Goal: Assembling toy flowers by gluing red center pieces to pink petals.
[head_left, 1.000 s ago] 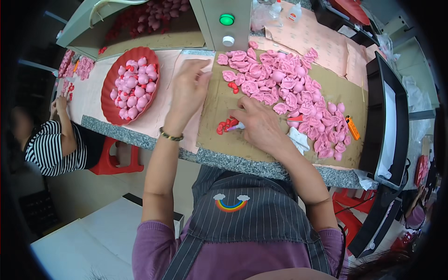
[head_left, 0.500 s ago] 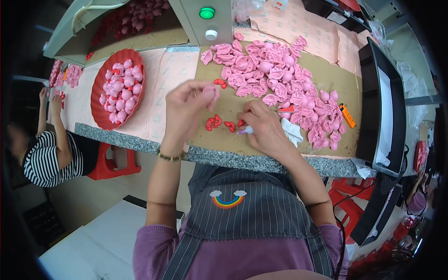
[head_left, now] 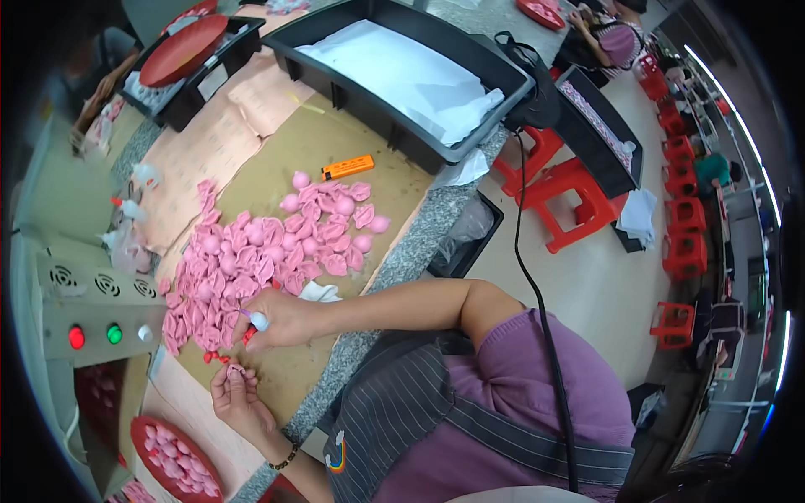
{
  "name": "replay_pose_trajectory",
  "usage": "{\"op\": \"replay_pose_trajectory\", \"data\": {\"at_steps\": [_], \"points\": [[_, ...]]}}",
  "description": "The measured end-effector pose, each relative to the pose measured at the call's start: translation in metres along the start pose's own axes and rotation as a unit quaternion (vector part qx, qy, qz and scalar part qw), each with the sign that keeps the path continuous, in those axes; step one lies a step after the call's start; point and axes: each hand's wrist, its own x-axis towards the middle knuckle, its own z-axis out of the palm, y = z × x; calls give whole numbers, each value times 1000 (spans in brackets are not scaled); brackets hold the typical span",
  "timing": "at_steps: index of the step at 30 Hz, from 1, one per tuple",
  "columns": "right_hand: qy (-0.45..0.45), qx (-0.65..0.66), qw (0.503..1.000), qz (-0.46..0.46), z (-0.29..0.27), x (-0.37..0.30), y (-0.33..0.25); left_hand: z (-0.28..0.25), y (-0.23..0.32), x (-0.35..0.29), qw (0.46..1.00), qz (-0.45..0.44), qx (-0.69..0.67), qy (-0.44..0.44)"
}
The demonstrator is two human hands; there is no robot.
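Note:
My left hand point(head_left: 241, 408), with a beaded bracelet at its wrist, pinches a small pink piece point(head_left: 240, 370) between thumb and fingers. Just above it, my right hand point(head_left: 289, 321) holds a small white bottle with a purple nozzle point(head_left: 259, 320). A red curved piece point(head_left: 250, 334) shows at the fingers of the right hand; whether they grip it, I cannot tell. Small red pieces point(head_left: 215, 358) lie on the brown board point(head_left: 310, 369) beside both hands. A large heap of pink soft pieces point(head_left: 243, 251), some folded and some round, spreads beyond the right hand.
A crumpled white cloth point(head_left: 320, 292) lies near the right wrist. An orange utility knife point(head_left: 348, 167) rests by the black tray point(head_left: 402, 138). At lower left stands a red dish point(head_left: 151, 457) with pink balls, near a grey machine point(head_left: 92, 310). A black cable point(head_left: 524, 226) hangs beside my arm.
The view has swung toward the right, so the black tray and red stools are now in sight. My hands have come closer together; left keeps the pink piece, right keeps the bottle.

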Motion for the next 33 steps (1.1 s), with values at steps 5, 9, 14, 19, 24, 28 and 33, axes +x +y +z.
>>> {"op": "replay_pose_trajectory", "data": {"at_steps": [5, 9, 14, 19, 24, 28, 33], "points": [[-61, 156, 984, 56, -4, -8, -27, 28, -8, 3, 999, 32, 4, 30], [-3, -104, 990, -99, 11, -14, -3, 39, -12, -8, 998, 39, -16, 40], [-19, -144, 989, -42, 14, -15, -8, 34, -15, -16, 991, 62, 39, 108], [-38, 10, 998, 42, -4, -10, -5, 53, -13, -4, 988, 34, 1, 151], [3, -10, 988, 152, 2, -9, -13, 55, -15, 0, 984, 79, -32, 156], [-5, -5, 992, 129, 14, -14, -10, 46, -15, -8, 981, 75, -47, 174], [18, 29, 995, 91, 15, -14, -6, 50, -15, -8, 988, 90, -7, 127]]}}
